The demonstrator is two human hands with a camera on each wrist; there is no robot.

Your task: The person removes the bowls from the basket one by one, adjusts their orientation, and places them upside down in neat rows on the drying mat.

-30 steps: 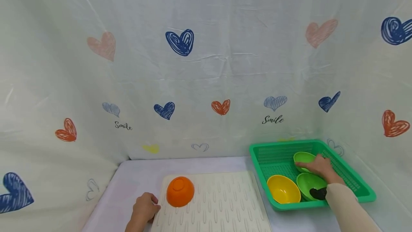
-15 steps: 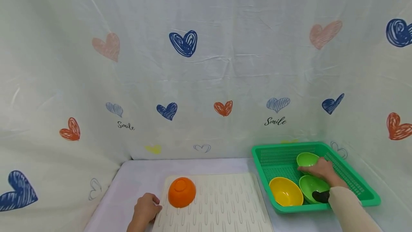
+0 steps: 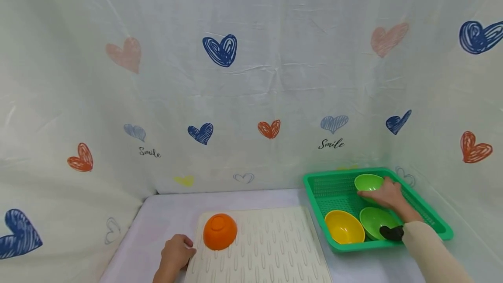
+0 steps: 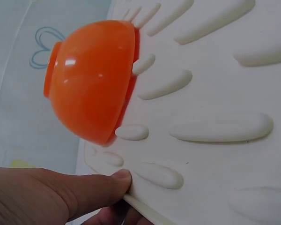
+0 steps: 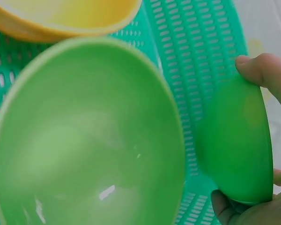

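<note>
My right hand [image 3: 387, 193] grips a small green bowl [image 3: 368, 181] by its rim, over the back part of the green basket [image 3: 346, 172]. In the right wrist view this green bowl [image 5: 239, 140] stands tilted on its side, thumb at one end of the rim and fingers at the other. My left hand [image 3: 175, 252] pinches the left edge of a white ridged mat [image 3: 271, 243], its thumb on top and its other fingers partly hidden beneath. Near that hand an orange bowl [image 4: 93, 79] lies upside down on the mat.
A second green bowl [image 3: 376, 222] and a yellow bowl [image 3: 344, 227] sit mouth up at the front of the basket. Behind the white-covered table [image 3: 169, 213] hangs a pale curtain [image 3: 235, 99] printed with hearts; it also closes off both sides.
My right hand has taken firmer hold of the small green bowl and raised it slightly, away from the other green bowl. The left hand stays at the mat's edge.
</note>
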